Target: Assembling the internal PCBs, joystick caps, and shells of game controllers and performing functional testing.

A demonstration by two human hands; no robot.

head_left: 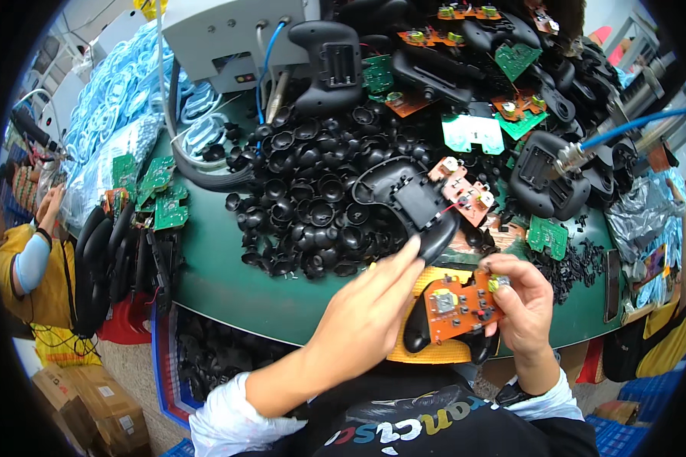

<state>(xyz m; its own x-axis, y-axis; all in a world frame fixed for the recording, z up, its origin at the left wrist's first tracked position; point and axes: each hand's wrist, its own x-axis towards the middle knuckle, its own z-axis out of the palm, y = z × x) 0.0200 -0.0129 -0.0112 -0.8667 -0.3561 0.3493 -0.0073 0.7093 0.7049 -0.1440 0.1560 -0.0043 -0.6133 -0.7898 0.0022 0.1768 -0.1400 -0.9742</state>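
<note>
My right hand pinches an orange circuit board by its right edge, thumb in front. The board carries a grey joystick base and small black parts. It is held over a black gamepad shell, mostly hidden beneath it, on a yellow mat. My left hand is stretched out flat, fingers together, holding nothing that I can see. Its fingertips reach the lower grip of another gamepad shell half; whether they touch it I cannot tell. A pinkish board with a red wire lies against that shell.
Black round caps are heaped mid-table. Gamepad shells and green boards crowd the right. A grey machine box stands behind. More shells and green boards sit left. A phone lies by the right edge.
</note>
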